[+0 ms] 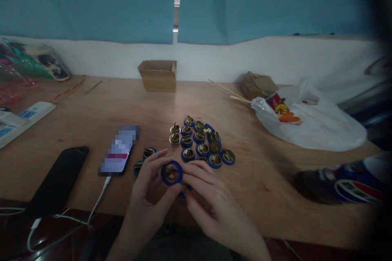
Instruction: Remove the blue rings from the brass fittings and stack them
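Note:
Near the front of the wooden table, my left hand [149, 191] and my right hand [211, 197] come together around a round blue-rimmed piece [162, 176] with a brass-coloured middle. My left thumb and fingers grip its rim from the left, and my right fingertips press on its right side. Just below it, a bit of blue shows between my hands, too hidden to name. Beyond my right hand lie several similar blue-rimmed badges with brass clips [199, 137]. Two brass pieces [174, 138] without blue rims sit at their left edge. Two more blue-rimmed ones [149, 153] are partly behind my left hand.
Left of my hands lie a lit phone [120, 151] on a white cable and a dark phone-like slab [58, 179]. A power strip [29, 118] is farther left. A small cardboard box [159, 76] stands at the back. Rightward are a white plastic bag [318, 126] and a Pepsi bottle [343, 181].

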Available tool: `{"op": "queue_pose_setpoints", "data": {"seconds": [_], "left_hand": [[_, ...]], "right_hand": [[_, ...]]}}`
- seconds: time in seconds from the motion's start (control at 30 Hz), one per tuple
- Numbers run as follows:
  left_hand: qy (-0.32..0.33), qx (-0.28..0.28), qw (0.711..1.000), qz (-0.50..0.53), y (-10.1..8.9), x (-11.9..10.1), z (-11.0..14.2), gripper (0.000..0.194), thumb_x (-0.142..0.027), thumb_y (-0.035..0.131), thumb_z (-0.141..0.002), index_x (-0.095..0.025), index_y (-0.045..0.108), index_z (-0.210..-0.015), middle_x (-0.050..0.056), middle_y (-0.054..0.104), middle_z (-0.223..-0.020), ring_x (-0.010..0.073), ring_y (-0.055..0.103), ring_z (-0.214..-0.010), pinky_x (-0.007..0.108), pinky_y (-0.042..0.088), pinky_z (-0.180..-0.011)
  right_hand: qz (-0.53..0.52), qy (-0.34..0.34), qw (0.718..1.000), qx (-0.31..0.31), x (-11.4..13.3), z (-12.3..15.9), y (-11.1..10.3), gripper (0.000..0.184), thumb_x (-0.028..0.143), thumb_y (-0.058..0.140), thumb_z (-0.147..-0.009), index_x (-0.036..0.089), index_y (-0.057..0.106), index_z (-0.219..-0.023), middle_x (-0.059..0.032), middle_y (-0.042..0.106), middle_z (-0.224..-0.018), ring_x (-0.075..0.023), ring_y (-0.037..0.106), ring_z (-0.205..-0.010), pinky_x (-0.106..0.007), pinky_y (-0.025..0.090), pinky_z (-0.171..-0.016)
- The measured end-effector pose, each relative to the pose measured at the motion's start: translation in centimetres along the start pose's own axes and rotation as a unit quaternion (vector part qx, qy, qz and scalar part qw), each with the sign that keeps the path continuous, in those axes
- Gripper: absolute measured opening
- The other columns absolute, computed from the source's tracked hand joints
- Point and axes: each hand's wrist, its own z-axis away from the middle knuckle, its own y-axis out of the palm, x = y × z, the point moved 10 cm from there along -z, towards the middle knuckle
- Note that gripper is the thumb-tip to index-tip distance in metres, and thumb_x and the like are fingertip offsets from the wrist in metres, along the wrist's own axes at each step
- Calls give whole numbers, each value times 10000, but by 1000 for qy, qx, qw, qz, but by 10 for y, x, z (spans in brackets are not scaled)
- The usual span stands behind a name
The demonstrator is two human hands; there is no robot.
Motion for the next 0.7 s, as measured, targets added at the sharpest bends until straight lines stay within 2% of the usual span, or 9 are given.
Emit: {"op": "queue_pose_setpoints", "data": {"seconds": [0.13, 0.27, 0.5, 0.7], "left_hand": [[-64, 22, 989, 133, 8, 7, 1, 362, -163, 658, -849, -301, 573, -1172, 55, 526, -1383, 215, 651, -1131, 314, 575, -910], [-114, 65, 973, 189, 15, 11, 5, 369, -153, 658, -857, -297, 564, -1184, 60, 598, -1311, 201, 708, -1003, 307, 622, -802], [-118, 66, 973, 187, 14, 10, 8, 355, -140, 683, -834, -270, 606, -1156, 55, 695, -1187, 196, 712, -1005, 297, 604, -853], [-132, 31, 979, 154, 15, 13, 13, 378, -151, 714, -793, -248, 613, -1143, 72, 678, -1233, 198, 720, -968, 295, 607, -827]], "right_hand": [[-27, 0, 999, -28, 1, 6, -9, 417, 93, 533, -890, 255, 570, -1272, -50, 628, -1282, -201, 507, -1236, -433, 454, -1055], [-56, 2, 998, -34, 1, 9, -12, 401, 100, 550, -883, 274, 602, -1241, -42, 649, -1250, -206, 535, -1209, -442, 463, -1040], [-125, 20, 991, -39, -3, 12, -10, 327, 78, 515, -901, 250, 647, -1146, -48, 647, -1200, -178, 591, -1117, -366, 506, -955], [-146, 56, 985, -77, -13, 18, -13, 275, 92, 476, -934, 259, 647, -1070, -30, 630, -1150, -166, 612, -1066, -335, 508, -918]]}}
